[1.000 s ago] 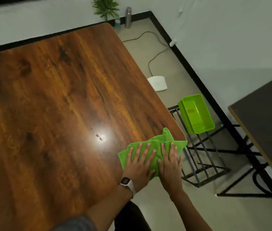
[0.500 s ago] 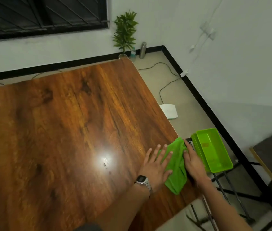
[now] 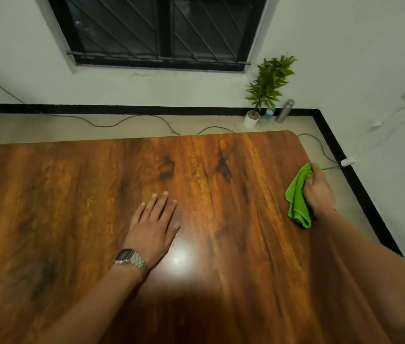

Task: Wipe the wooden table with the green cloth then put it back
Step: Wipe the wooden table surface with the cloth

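The wooden table [image 3: 97,194] fills most of the view, glossy with a light glare near its middle. My right hand [image 3: 318,189] grips the bunched green cloth [image 3: 297,197] and presses it on the tabletop near the far right edge. Part of the cloth hangs out to the left of and below my fingers. My left hand [image 3: 155,225], with a metal watch on the wrist, lies flat on the table's middle, fingers spread, holding nothing.
Beyond the table's far edge is bare floor with cables [image 3: 122,122], a potted plant [image 3: 266,90], a small bottle and a steel flask [image 3: 285,111] in the corner. A barred window [image 3: 161,31] is in the wall. A white wall runs close along the right.
The view has tilted up towards the window. My right hand has carried the cloth up along the right edge, now gripping it alone. My left hand left the cloth and rests flat mid-table.
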{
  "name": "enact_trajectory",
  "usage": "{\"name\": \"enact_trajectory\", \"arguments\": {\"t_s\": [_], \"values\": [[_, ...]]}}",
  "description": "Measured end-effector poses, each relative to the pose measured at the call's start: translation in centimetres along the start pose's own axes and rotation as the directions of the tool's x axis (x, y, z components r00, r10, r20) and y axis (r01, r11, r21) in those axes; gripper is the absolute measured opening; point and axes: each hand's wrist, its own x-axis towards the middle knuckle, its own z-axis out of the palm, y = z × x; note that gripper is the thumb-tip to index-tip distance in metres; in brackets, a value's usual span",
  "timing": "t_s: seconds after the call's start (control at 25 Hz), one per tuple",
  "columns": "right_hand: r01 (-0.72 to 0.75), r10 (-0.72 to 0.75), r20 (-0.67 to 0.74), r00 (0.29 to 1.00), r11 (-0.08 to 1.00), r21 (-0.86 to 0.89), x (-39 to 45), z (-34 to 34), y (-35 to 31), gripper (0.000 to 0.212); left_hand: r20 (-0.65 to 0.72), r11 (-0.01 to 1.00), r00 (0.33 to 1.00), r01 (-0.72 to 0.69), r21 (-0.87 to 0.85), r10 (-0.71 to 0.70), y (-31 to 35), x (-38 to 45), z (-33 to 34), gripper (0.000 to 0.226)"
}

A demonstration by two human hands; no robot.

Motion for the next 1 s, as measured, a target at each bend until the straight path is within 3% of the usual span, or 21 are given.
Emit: {"name": "enact_trajectory", "arguments": {"t_s": [0.12,0.32,0.44,0.52,0.6,0.68,0.76,0.84,1.0], "values": [[0.097,-0.102,-0.037,0.994,0.988,-0.12,3.6,2.7,-4.5,0.054,0.026,1.0,1.0,0.018,-0.019,-0.017,-1.6,0.8,0.6,0.057],[0.265,-0.261,0.051,0.964,0.959,-0.104,4.3,8.1,-14.9,0.048,-0.008,0.993,1.0,0.01,-0.115,-0.011,-1.6,0.4,0.8,0.056],[0.402,-0.384,0.156,0.91,0.909,-0.11,0.5,12.4,-23.0,0.049,-0.075,0.905,0.99,0.078,-0.417,-0.12,-1.7,0.4,-0.4,0.054],[0.506,-0.473,0.245,0.846,0.858,-0.089,-4.9,15.3,-28.0,0.05,-0.104,0.717,0.923,0.213,-0.664,-0.37,-2.5,-0.3,-2.0,0.051],[0.605,-0.565,0.323,0.759,0.795,-0.032,-12.4,17.6,-31.7,0.052,-0.127,0.561,0.805,0.281,-0.779,-0.579,-4.3,-2.0,-3.4,0.047],[0.688,-0.643,0.393,0.658,0.725,0.035,-21.1,19.0,-33.3,0.052,-0.172,0.502,0.696,0.303,-0.81,-0.697,-6.8,-4.9,-4.6,0.044],[0.756,-0.699,0.455,0.551,0.649,0.081,-29.5,19.0,-31.6,0.054,-0.141,0.493,0.651,0.399,-0.773,-0.746,-8.8,-7.9,-4.9,0.041],[0.813,-0.73,0.5,0.466,0.576,0.084,-36.5,17.6,-27.1,0.057,-0.067,0.547,0.713,0.47,-0.693,-0.698,-8.9,-11.2,-4.6,0.037],[0.881,-0.797,0.493,0.348,0.458,0.118,-43.0,11.2,-14.3,0.054,-0.009,0.746,0.92,0.313,-0.587,-0.393,-3.9,-18.9,-3.4,0.04]]}}
